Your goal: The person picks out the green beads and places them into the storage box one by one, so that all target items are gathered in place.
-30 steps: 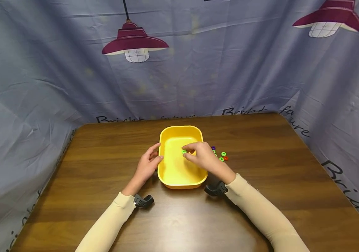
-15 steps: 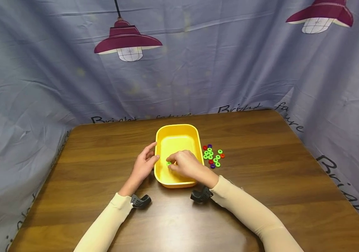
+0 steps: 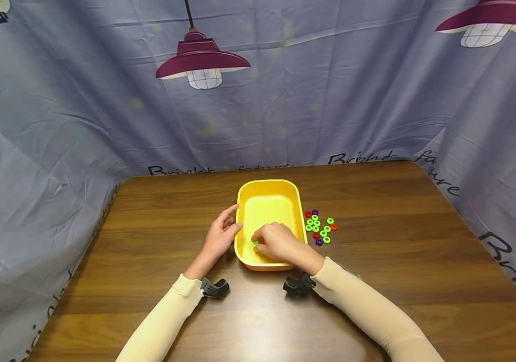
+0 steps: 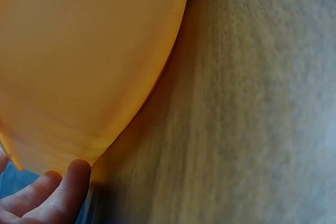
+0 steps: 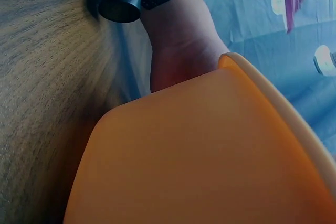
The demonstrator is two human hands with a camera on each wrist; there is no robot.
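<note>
right hand (image 3: 277, 241) pinches a green ring (image 3: 255, 244) inside the yellow tray (image 3: 269, 206), room beyond, left hand (image 3: 218, 238) spread, touching the left rim (image 3: 236, 241).

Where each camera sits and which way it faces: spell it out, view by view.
Head: on the person's head, facing forward and down at the yellow tray, rings and table; left hand, right hand and sleeves show.
Left wrist: on that wrist, facing the tray's outer wall and table; left fingers show.
Right wrist: on that wrist, facing the outer wall and curtain; apparently the left arm shows.
Head and right wrist share tray and curtain.
</note>
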